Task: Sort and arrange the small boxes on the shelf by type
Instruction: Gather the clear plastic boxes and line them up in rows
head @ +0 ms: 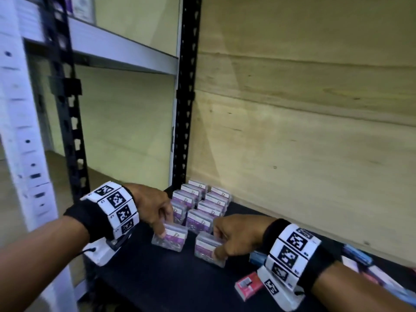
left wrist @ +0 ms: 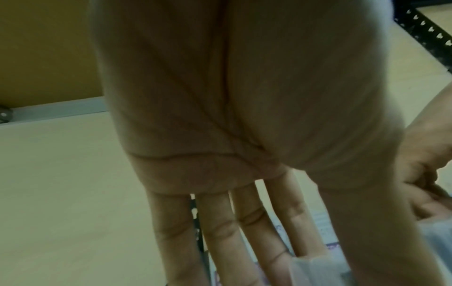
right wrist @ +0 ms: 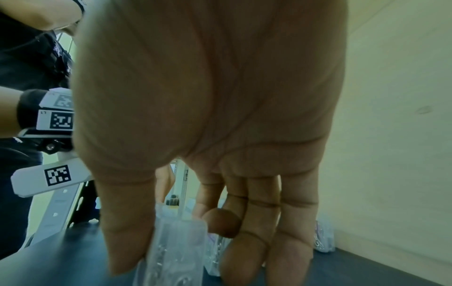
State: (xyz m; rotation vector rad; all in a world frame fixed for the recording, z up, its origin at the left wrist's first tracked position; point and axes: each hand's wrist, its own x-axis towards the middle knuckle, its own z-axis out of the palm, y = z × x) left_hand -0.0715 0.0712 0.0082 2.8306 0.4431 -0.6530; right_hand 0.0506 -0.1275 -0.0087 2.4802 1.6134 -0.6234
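Note:
Several small clear boxes with purple and white labels (head: 203,203) stand in two rows at the back left of the dark shelf (head: 157,278). In front of the left row, my left hand (head: 165,228) pinches one such clear box (head: 171,237) between thumb and fingers as it rests on the shelf. The left wrist view shows this box (left wrist: 318,269) below the nearly straight fingers (left wrist: 220,232). To the right, my right hand (head: 217,243) grips another clear box (head: 208,249) in front of the right row. In the right wrist view, thumb and fingers (right wrist: 244,251) hold that box (right wrist: 176,251).
A red box (head: 248,285) and a blue box (head: 256,258) lie under my right wrist. More boxes (head: 382,280) lie at the far right. A black slotted post (head: 186,109) and a wooden back panel (head: 304,131) close the corner. An upper shelf (head: 123,52) hangs above left.

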